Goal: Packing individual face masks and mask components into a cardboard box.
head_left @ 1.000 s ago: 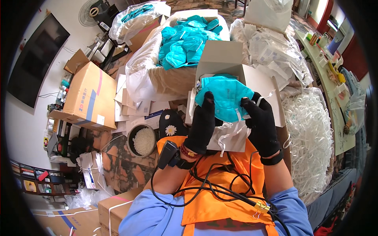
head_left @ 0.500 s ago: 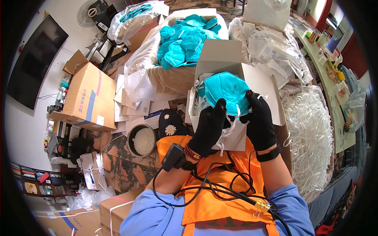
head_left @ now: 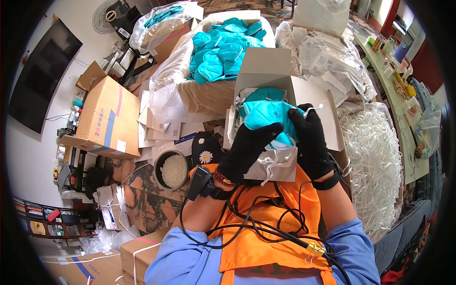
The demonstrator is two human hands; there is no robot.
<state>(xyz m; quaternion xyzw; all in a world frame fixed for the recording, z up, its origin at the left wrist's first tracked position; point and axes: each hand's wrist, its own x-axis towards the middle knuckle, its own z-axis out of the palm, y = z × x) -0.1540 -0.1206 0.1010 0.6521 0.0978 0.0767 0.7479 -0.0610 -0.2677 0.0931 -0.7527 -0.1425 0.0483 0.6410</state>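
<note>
Both my hands wear black gloves and grip one teal face mask (head_left: 266, 116) with white ear loops. My left hand (head_left: 247, 149) holds its lower left side; my right hand (head_left: 311, 140) pinches its right edge. The mask hovers over an open white carton (head_left: 266, 71) on my lap, where more teal masks (head_left: 263, 94) lie. A black scanner-like device (head_left: 199, 183) is strapped at my left wrist, with black cables running across my orange apron (head_left: 266, 237).
A large lined box of loose teal masks (head_left: 223, 52) stands behind the carton. A heap of white elastic loops (head_left: 375, 161) lies to the right, bagged packets (head_left: 332, 52) behind it. Brown cardboard boxes (head_left: 107, 118), a bowl of white bits (head_left: 173, 170) and a fan (head_left: 110, 16) sit at left.
Both hands have lifted the teal mask slightly and drawn closer together over the carton; my left hand has shifted right under the mask.
</note>
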